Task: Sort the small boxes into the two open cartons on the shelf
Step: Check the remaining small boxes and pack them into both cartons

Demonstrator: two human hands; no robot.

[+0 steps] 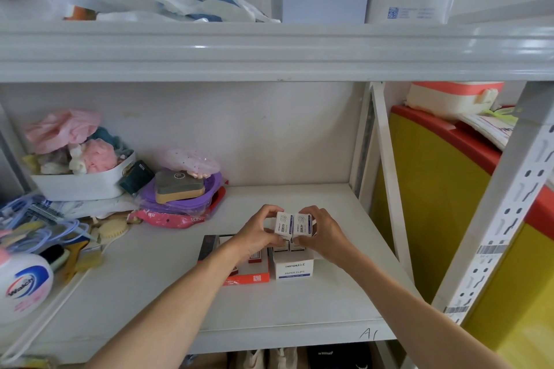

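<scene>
I see two small white boxes (292,226) with dark print held side by side, touching each other, just above the white carton (294,268) marked "PAPER CLIPS". My left hand (260,234) grips the left box of the pair, fingers curled over its top and thumb under its lower edge; my right hand (319,229) grips the right box the same way, so both hands are closed on the pair. Inside the white carton, right below the held boxes, I can make out the tops of more small white boxes (288,246). The red carton (247,277) sits touching the white carton's left side, and my left wrist covers much of it, though a few small red-and-white boxes (255,255) show inside. Both cartons rest on the grey shelf (150,293), toward its front middle. Farther left on the shelf lie a purple bag with a grey and tan sponge (179,187) on top, a white basket (81,181) stuffed with pink and teal things, and a white bottle (22,281) at the near left edge. To the right, past the shelf upright, stands a yellow panel with a red rim (431,189).
</scene>
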